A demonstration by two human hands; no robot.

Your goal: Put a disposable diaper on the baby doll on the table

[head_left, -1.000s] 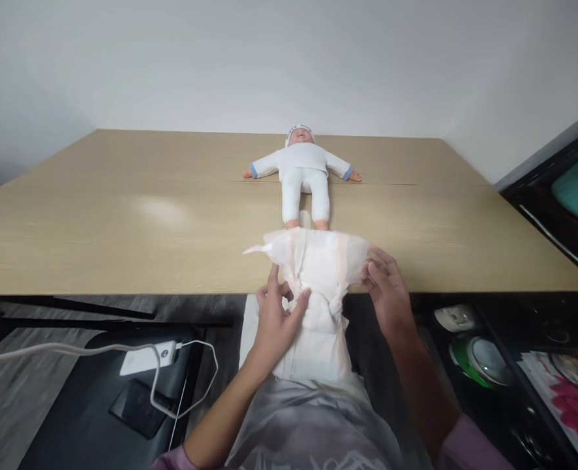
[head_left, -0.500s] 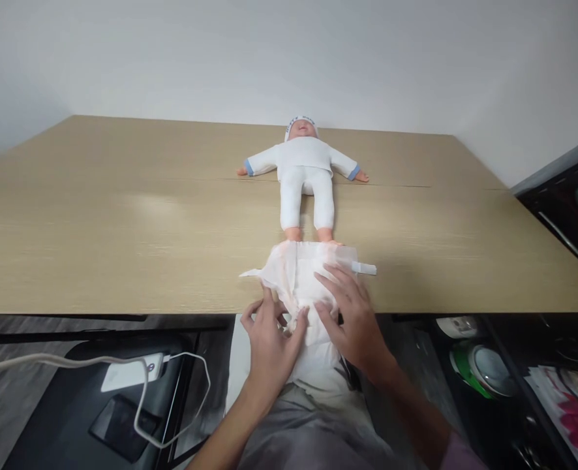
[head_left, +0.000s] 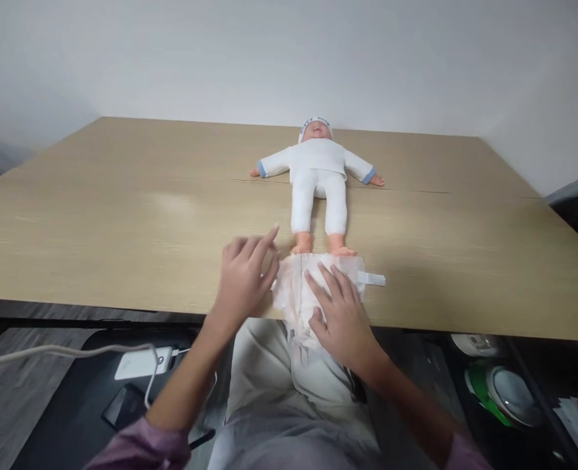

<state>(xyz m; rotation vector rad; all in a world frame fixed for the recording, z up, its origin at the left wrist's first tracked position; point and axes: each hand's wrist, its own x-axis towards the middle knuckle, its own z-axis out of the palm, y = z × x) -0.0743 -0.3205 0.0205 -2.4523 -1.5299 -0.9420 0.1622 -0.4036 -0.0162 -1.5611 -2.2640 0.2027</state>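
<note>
A white diaper [head_left: 296, 297] lies unfolded at the table's front edge, its lower end hanging over my lap. A white fastening tab [head_left: 373, 279] sticks out from its right side; the left tab is not visible. My right hand [head_left: 342, 320] rests on the diaper with its fingers spread. Beside the diaper's left edge, my left hand [head_left: 244, 274] is raised, fingers bent and apart, the index finger stretched upward. Just beyond the diaper's top edge are the feet of a baby doll [head_left: 318, 156] in white clothes and a cap, lying on its back with arms out.
The wooden table [head_left: 122, 228] reaches to a pale wall. Below it at the left, a black seat [head_left: 68, 411] carries a white power bank [head_left: 139, 363] with a cable and a dark phone [head_left: 122, 406]. A green-and-clear round container [head_left: 507, 391] stands at the lower right.
My left hand has lifted from the diaper's lower left part and moved up and left. My right hand stays on the diaper, which now lies flatter. The view has shifted slightly.
</note>
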